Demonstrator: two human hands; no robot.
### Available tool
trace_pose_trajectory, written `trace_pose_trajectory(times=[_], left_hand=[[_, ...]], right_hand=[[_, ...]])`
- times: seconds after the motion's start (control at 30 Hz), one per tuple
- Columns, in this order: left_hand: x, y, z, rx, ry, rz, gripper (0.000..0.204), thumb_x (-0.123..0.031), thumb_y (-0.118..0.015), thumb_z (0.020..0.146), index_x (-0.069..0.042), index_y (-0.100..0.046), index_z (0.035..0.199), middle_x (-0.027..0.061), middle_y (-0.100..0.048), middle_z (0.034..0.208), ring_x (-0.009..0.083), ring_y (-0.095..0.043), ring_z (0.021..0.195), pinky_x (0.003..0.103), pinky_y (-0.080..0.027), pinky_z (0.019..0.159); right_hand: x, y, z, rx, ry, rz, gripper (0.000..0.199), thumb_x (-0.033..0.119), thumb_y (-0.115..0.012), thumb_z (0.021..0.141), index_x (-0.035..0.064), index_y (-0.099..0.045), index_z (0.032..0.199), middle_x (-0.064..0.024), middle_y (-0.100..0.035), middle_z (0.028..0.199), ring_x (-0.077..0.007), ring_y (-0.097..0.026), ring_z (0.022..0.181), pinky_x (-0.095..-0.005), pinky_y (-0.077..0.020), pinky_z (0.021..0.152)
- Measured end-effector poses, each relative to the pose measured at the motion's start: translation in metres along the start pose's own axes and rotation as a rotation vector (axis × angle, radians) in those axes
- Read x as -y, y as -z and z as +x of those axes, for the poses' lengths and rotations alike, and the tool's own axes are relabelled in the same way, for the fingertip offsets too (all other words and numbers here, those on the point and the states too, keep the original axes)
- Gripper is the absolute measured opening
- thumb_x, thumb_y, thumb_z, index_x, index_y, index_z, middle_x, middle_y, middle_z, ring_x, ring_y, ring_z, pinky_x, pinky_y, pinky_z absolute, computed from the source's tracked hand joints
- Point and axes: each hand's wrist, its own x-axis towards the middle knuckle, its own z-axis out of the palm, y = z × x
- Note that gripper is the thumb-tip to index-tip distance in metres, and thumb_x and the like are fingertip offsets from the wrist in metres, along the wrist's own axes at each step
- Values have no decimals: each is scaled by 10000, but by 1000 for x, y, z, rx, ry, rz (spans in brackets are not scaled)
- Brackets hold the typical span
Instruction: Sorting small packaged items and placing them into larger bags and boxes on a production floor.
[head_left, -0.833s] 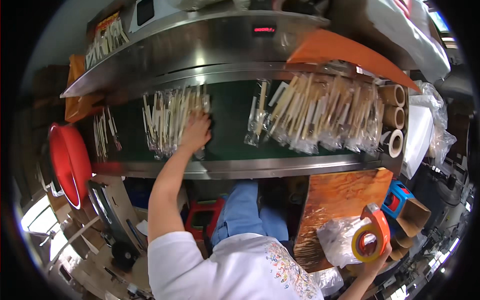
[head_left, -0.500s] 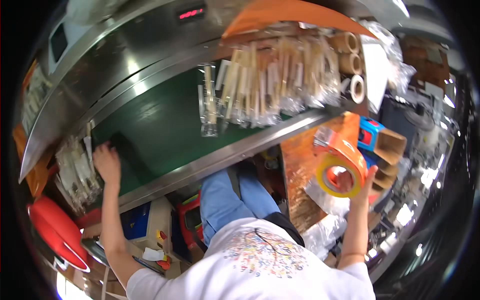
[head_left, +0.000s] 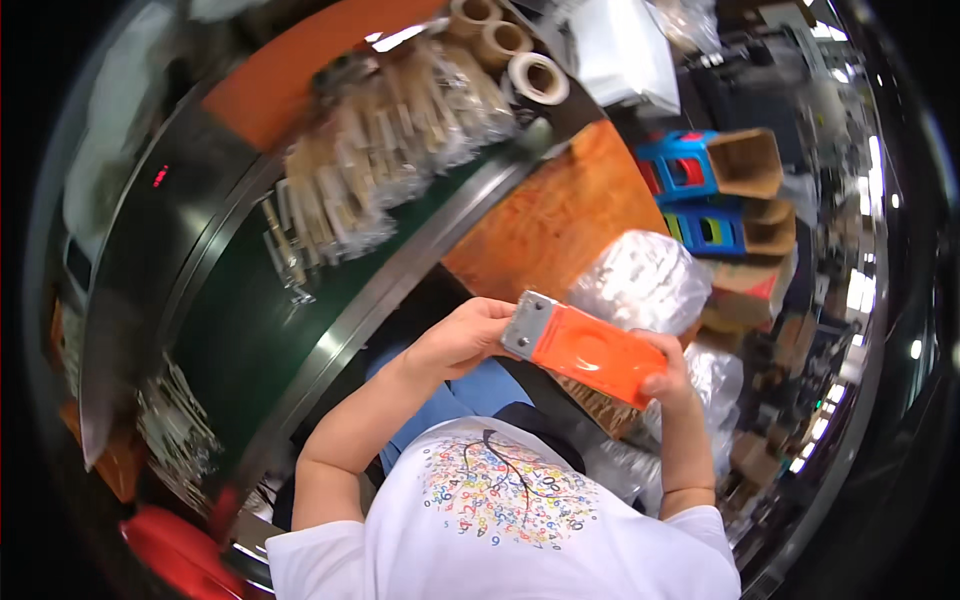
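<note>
In front of my chest is an orange tape dispenser (head_left: 590, 352) with a grey metal cutting head, tilted so its flat side faces up. My right hand (head_left: 668, 372) grips its rear end, thumb over the top. At the metal head, my left hand (head_left: 462, 338) has its fingers closed against the edge. Those fingertips are partly hidden, and I cannot make out any strip of tape between them. The dispenser's tape roll is out of sight beneath the body. Beyond my left hand, clear-bagged sticks (head_left: 375, 150) lie in a row on a green conveyor belt (head_left: 235, 310).
A metal rail (head_left: 350, 320) edges the belt. More bagged sticks (head_left: 178, 425) lie at its left end. Tape rolls (head_left: 540, 78) stand at the back by an orange-brown board (head_left: 560, 200). Blue boxes (head_left: 690, 165) and clear plastic wrap (head_left: 645, 280) are at the right.
My left hand has left the bagged sticks at the left and come to the dispenser's cutting head. My right hand has brought the dispenser inward and turned it. The view has swung right.
</note>
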Motion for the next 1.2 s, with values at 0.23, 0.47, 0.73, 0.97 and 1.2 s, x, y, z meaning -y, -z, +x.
trace_pose_trajectory(times=[0.23,0.47,0.73,0.97,1.2], left_hand=[[67,-67,127,-55,-118,373,207,-130,-569,861,26,-622,987,30,-632,935,69,-563,864,229,-445,770],[34,-59,217,-290,-411,354,163,-170,-555,875,-25,-591,939,26,-611,845,100,-575,775,234,-456,719],[75,68,375,-812,-313,1731,305,-275,-489,836,-8,-634,831,187,-628,904,349,-589,891,445,-468,771],[103,54,365,-1165,-598,1765,151,-128,-475,842,-33,-585,884,127,-574,844,299,-538,838,413,-464,694],[231,-185,288,238,-753,1993,593,-375,-586,763,34,-488,1181,215,-491,1209,360,-458,1136,390,-342,996]], right_hand=[[-34,104,-75,-132,-36,245,668,422,-753,676,-97,-517,1023,-97,-597,795,-188,-617,597,-293,-519,546],[-65,232,-149,-316,-58,42,669,476,-745,660,-56,-547,1013,-42,-594,775,-90,-564,669,-208,-450,574],[-15,283,-66,-249,-280,-218,467,365,-633,793,-40,-576,1017,-35,-607,878,-79,-544,777,-228,-441,724],[-30,313,-31,-175,-408,-227,403,344,-593,849,-35,-602,986,-24,-600,856,-58,-522,749,-210,-433,699],[-10,309,-25,-112,-391,-198,426,365,-578,858,-41,-592,985,-29,-599,839,-58,-532,742,-214,-444,665]])
